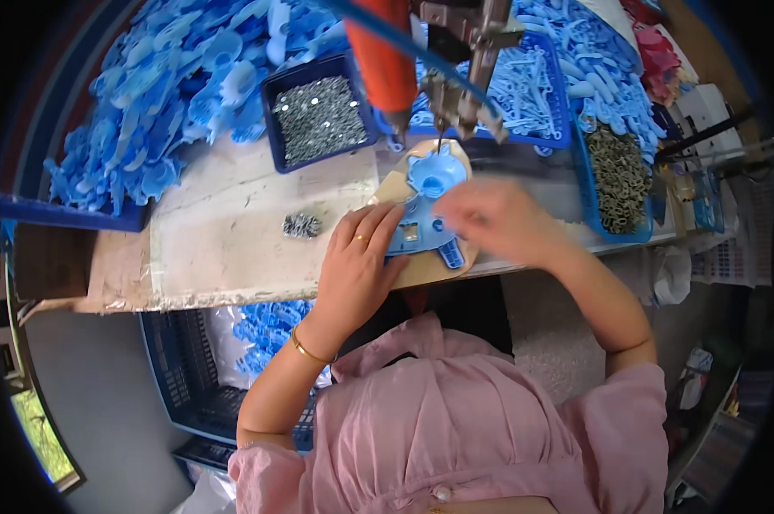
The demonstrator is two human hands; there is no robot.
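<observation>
Right hand [502, 218] motion-blurred over the right side of a blue plastic part [436, 176]; fingers curled inward, fingertips indistinct, cannot tell if anything is pinched. Left hand [357, 265] on the part's left side, fingers bent and close together, thumb at the near edge; contact visible, grip under the fingers hidden. Part lies on a tan base [393, 188] at the table's near edge, middle, partly covered by both hands. Orange driver [382, 60] cut off at the far edge.

Counts: one part under the hands; one loose clump of metal pieces [301, 225], left; one dark-blue tray [327, 158], far; one crate [168, 368] below the table, near left, partly hidden by the left arm. Blue heap [224, 51], far left: overlapping, uncountable.
</observation>
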